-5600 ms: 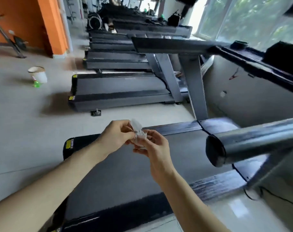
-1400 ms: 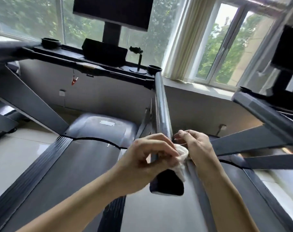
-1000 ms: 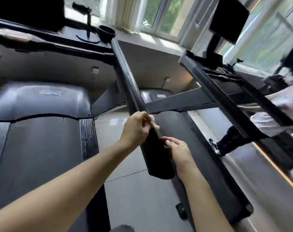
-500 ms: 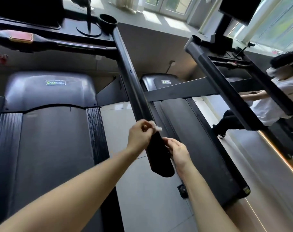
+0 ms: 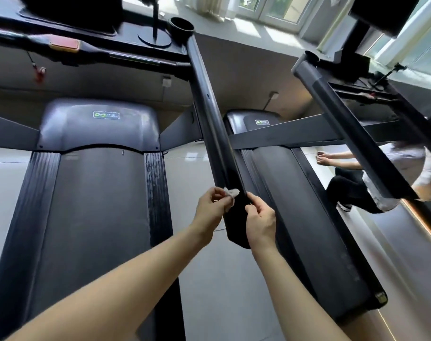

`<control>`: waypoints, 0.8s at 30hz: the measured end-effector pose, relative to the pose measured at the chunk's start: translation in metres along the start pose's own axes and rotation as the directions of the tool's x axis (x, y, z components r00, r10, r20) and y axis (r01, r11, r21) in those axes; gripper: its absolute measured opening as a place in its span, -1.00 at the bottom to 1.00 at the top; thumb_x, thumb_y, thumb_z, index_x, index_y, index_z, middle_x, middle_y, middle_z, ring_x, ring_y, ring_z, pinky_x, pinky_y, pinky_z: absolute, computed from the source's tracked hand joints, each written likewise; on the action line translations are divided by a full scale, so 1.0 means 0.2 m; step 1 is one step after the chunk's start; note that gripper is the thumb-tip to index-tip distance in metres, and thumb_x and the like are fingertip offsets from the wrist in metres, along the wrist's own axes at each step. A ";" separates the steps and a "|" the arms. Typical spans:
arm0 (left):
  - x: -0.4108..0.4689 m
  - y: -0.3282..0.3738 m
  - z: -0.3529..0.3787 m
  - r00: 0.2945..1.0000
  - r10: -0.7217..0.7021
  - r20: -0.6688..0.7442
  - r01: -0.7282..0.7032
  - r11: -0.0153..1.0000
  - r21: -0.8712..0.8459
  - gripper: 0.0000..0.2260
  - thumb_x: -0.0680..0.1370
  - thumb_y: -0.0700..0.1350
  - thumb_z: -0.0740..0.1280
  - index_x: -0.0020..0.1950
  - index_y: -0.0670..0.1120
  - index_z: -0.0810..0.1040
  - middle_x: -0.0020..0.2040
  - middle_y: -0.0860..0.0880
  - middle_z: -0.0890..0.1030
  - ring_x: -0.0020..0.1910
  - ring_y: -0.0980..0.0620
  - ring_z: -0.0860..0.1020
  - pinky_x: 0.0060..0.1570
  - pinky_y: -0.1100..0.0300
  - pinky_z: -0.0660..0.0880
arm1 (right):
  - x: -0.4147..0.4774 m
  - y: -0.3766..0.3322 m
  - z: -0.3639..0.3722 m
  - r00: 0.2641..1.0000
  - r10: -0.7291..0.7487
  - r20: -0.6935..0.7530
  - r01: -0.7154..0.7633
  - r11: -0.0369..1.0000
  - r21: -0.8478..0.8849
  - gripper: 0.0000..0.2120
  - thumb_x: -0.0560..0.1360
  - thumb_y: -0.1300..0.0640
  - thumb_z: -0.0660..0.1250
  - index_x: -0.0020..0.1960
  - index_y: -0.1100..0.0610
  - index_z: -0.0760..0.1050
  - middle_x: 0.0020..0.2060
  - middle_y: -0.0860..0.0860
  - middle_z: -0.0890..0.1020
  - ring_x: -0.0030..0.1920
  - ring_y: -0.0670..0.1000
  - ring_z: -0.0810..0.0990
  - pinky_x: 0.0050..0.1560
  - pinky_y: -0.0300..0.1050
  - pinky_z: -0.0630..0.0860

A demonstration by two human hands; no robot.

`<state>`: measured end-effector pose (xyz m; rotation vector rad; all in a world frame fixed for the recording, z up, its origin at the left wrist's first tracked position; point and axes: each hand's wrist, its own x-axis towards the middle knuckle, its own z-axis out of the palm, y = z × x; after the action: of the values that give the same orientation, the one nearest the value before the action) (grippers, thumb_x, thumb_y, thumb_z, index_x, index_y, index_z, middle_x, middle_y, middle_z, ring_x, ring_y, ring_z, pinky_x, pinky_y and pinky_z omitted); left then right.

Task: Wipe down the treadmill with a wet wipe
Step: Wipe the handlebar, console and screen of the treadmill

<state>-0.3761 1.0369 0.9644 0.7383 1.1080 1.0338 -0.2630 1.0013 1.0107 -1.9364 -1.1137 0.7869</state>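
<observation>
Head view looks down along a black handrail (image 5: 210,124) that runs from the far console toward the near centre of the scene. The left hand (image 5: 209,212) pinches a small crumpled white wet wipe (image 5: 231,193) between its thumb and fingertips; the wipe sticks out from the top of that grip and lies against the left face of the handrail, a little short of the rail's near end. The right hand (image 5: 260,221) sits just beside it on the right face of the same rail, its fingers curled; whether they clasp the rail or only rest against it cannot be told. The two hands are close together, with the rail between them. To the left lies the treadmill (image 5: 96,193) with its grey belt and dark side strips. To the right stands a second treadmill (image 5: 295,193), and at the far right a person (image 5: 372,178) in light clothes crouches on the floor.
</observation>
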 end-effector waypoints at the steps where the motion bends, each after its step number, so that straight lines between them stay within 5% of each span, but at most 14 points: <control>1: 0.10 0.05 -0.02 0.999 0.021 -0.032 -0.021 1.000 -0.004 -0.89 0.62 -0.27 0.36 -0.06 -0.10 0.53 -0.13 -0.10 0.56 -0.15 0.01 0.51 -0.12 0.21 0.48 | 0.00 0.00 0.01 1.000 -0.012 0.002 0.012 1.000 -0.004 -0.62 0.59 0.26 0.22 0.34 0.06 0.60 0.11 -0.10 0.66 0.20 -0.03 0.59 0.19 -0.22 0.48; 6: 0.14 0.06 0.02 0.994 0.026 -0.109 -0.027 1.000 -0.001 -0.94 0.70 -0.16 0.26 0.03 -0.07 0.46 -0.14 -0.01 0.50 -0.17 0.09 0.48 -0.18 0.32 0.47 | 0.00 0.02 0.01 0.997 -0.065 -0.032 0.063 0.995 -0.078 -0.61 0.60 0.26 0.20 0.38 0.10 0.57 0.22 -0.02 0.66 0.14 -0.11 0.54 0.00 -0.53 0.34; 12: -0.20 -0.18 -0.02 0.982 -0.147 0.122 0.149 0.989 -0.013 -0.90 0.63 -0.28 0.29 -0.05 -0.12 0.46 -0.21 -0.04 0.54 -0.21 0.04 0.51 -0.10 0.17 0.49 | 0.00 0.00 0.04 0.995 -0.085 -0.049 0.080 0.992 -0.100 -0.61 0.60 0.26 0.18 0.36 0.10 0.57 0.22 0.03 0.66 0.20 0.00 0.59 0.15 -0.28 0.50; 16: 0.24 0.00 -0.06 0.992 -0.122 0.020 0.123 0.988 -0.090 -0.82 0.66 -0.30 0.22 -0.09 -0.10 0.47 -0.25 -0.01 0.52 -0.24 0.03 0.46 -0.09 0.16 0.46 | 0.01 -0.01 0.04 0.995 -0.076 -0.061 0.068 0.990 -0.124 -0.62 0.59 0.27 0.19 0.32 0.07 0.60 0.17 -0.01 0.68 0.14 -0.05 0.59 0.06 -0.38 0.44; 19: 0.47 0.07 -0.09 0.989 -0.121 -0.085 0.106 0.981 -0.161 -0.81 0.70 -0.26 0.16 -0.04 -0.10 0.50 -0.23 0.02 0.51 -0.28 0.09 0.43 -0.07 0.19 0.46 | 0.00 0.00 0.05 0.995 -0.080 -0.054 0.073 0.989 -0.129 -0.62 0.60 0.27 0.18 0.33 0.07 0.59 0.16 -0.05 0.67 0.17 -0.04 0.60 0.17 -0.25 0.52; 24: 0.07 -0.17 -0.06 0.946 -0.316 0.078 0.325 0.928 -0.182 -0.85 0.66 -0.30 0.22 -0.04 -0.13 0.52 -0.25 -0.02 0.55 -0.28 0.05 0.50 -0.11 0.19 0.47 | 0.01 0.00 0.05 0.996 -0.061 -0.068 0.051 0.988 -0.142 -0.65 0.59 0.28 0.20 0.25 -0.01 0.60 0.03 -0.18 0.65 0.07 -0.13 0.60 0.09 -0.18 0.56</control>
<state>-0.3770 1.0370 0.9260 0.4058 1.0301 0.8249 -0.2697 1.0063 1.0063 -2.0232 -1.2024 0.6176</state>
